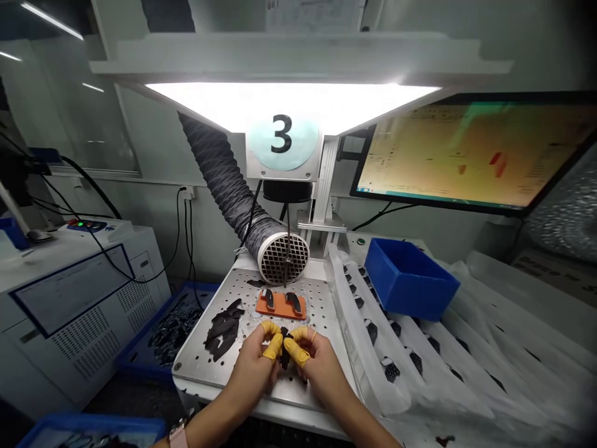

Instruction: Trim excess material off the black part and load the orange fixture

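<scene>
Both my hands meet over the front of a perforated metal plate [191,361], with yellow finger cots on thumbs and forefingers. Between them is a small black part [285,348], its exact kind unclear. My left hand [254,361] pinches it from the left, and my right hand [314,358] pinches it from the right. Just beyond my fingertips lies an orange fixture [281,306] carrying two dark curved pieces [293,302]. A pile of flat black pieces [224,330] rests on the plate, left of my hands.
A ribbed exhaust hose [219,180] ends in a grille behind the fixture. On the right, a blue bin [410,280] stands on white wrapped trays [373,373] holding black parts. A lit lamp [289,99] hangs overhead. Left is a white machine [107,292] beside a blue crate [140,364].
</scene>
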Available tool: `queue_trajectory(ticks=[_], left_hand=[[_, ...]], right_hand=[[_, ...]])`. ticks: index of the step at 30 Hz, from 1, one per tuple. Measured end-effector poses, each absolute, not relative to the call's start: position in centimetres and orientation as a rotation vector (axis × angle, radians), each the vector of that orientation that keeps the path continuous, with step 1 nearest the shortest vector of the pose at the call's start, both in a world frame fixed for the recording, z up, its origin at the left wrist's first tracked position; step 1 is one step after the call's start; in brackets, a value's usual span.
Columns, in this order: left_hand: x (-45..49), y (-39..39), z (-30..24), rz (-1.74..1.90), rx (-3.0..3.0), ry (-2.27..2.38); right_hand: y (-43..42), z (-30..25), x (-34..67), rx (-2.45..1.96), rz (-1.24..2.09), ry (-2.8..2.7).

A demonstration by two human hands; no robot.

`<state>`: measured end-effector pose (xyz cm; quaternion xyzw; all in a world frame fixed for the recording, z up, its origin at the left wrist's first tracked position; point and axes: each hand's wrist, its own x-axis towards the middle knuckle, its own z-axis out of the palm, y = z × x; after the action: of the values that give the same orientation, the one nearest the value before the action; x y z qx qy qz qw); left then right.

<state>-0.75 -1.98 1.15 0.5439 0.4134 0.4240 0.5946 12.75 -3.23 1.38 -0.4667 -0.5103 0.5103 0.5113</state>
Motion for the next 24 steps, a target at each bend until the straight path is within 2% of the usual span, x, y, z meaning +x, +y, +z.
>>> queue_trajectory(ticks=[4, 24], left_hand=[[-0.4, -1.8, 1.2, 0.930, 1.111, 0.969], [-1.2, -2.2, 2.2, 0.761, 1.198, 0.806]], right_hand=[[-3.3, 1.6, 13.0, -1.176, 1.253, -1.150], [-3.5, 1.5, 13.3, -1.142, 1.281, -1.015]])
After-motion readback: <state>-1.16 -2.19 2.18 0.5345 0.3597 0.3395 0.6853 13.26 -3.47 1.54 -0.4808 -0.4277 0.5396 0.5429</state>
